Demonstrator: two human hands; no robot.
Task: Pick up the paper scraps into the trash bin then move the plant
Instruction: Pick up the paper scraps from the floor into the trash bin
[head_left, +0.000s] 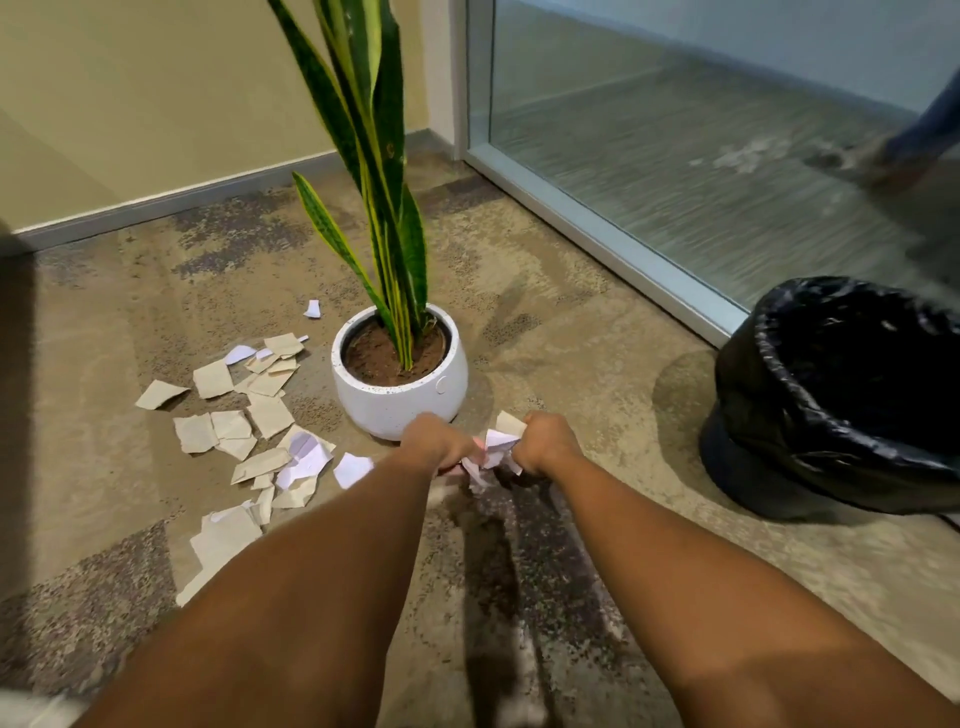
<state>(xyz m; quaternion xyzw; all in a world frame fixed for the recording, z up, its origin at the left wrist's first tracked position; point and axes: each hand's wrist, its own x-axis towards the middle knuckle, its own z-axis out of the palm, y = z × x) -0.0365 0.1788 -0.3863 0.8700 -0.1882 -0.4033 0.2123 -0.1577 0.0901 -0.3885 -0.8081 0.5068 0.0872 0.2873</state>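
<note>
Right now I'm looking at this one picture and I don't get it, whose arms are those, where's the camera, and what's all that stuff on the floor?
The camera sits on a person's head and looks forward and down, so the two bare arms are that person's own. The left hand and right hand are closed around a bunch of paper scraps just in front of a white pot holding a snake plant. More torn scraps lie on the carpet left of the pot. On the right stands a trash bin lined with a black bag, beside a frosted glass wall.
</note>
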